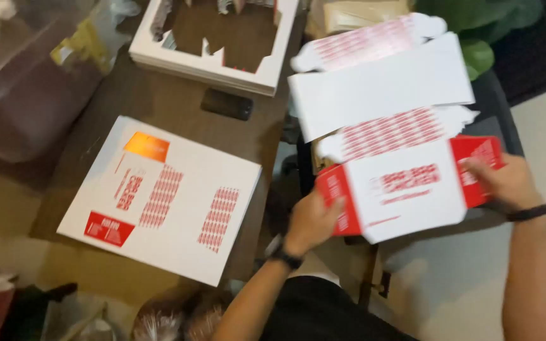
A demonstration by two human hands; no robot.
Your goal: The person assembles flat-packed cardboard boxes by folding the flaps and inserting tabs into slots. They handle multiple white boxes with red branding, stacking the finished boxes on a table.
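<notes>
Cardboard food box (406,189), white with red printed panels, sits half folded at the centre right of the frame, held over a dark chair. Its long axis runs left to right, with its open lid flaps (380,88) stretching away toward the upper right. The left hand (311,221) closes its fingers on the red side panel at the box's left end; the right hand (503,183) grips the red panel at the right end. So the box lies squarely between both hands, each touching one end, neither nearer than the other. A stack of flat box blanks (165,196) lies on the brown table (159,101) at the left, well apart, with a dark phone (227,104) above it.
</notes>
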